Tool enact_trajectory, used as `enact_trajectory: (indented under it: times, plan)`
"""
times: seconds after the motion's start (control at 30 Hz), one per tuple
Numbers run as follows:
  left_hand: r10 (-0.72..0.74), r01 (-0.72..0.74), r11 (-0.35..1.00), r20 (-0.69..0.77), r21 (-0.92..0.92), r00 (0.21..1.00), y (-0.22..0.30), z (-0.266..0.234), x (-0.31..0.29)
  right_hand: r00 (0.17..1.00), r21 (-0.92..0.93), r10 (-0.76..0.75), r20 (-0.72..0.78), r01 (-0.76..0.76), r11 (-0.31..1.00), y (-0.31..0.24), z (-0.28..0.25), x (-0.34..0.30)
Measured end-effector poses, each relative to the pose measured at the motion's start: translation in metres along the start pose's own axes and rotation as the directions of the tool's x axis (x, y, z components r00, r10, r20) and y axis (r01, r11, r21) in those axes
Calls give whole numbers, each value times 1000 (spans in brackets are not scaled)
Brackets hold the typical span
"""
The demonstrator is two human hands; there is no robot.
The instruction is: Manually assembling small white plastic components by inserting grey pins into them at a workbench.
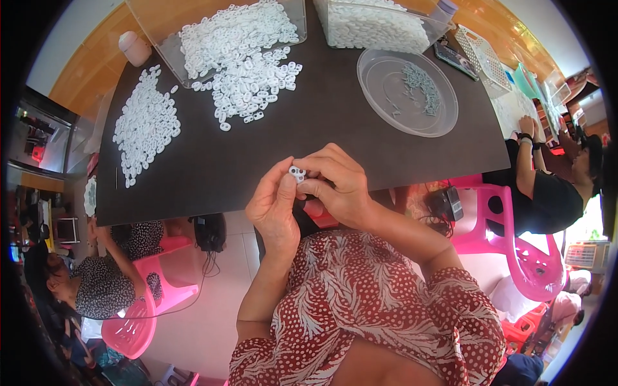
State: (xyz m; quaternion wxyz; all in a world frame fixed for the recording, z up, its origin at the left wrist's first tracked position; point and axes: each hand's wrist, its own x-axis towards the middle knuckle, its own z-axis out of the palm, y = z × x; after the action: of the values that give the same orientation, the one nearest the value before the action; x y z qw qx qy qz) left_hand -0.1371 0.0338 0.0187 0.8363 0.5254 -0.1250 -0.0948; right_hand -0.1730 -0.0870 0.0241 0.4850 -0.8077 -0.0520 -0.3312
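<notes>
In front of my chest, just past the near edge of the dark table, I hold a small white plastic piece with dark round holes [297,172]. My left hand [275,204] pinches it between thumb and fingers. The thumb and curled fingers of my right hand [336,183] close on its other side. Whether it is one part or two pressed together I cannot tell. Beyond my hands lies a heap of white two-holed plastic pieces [248,90], spilling from a clear bin [183,78]. Another pile of small white pieces [147,125] lies to the left.
A round clear tray [376,87] at right holds small grey screw-like pins [421,90]. Behind it are a second clear bin [341,32], a phone [456,59] and a white basket [479,61]. People sit on both sides, near pink chairs [512,238]. A pink bottle [134,49] stands far left.
</notes>
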Motion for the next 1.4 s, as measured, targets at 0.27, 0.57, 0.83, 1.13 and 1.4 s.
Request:
enact_trajectory:
  times: [0.27, 0.57, 0.83, 1.13, 1.4]
  plan:
    - [114, -113, 993, -19, 20, 993, -11, 5, -1, 995, -8, -73, -72, 72, 997, 0, 1, 2]
    - [182, -180, 982, -31, 64, 983, -25, 2, 1, 988, -29, -112, -110, 109, 994, 7, 6, 1]
    - [144, -143, 989, -45, 27, 989, -8, 5, 4, 998, 36, 2, -61, 0, 999, -1, 2, 5]
    - [174, -171, 984, -74, 50, 982, -9, -4, 5, 998, 17, -48, -33, 49, 999, 1, 15, 5]
    - [328, -317, 930, -27, 188, 944, -13, -7, 6, 994, -19, -66, -90, 65, 998, -4, 23, 5]
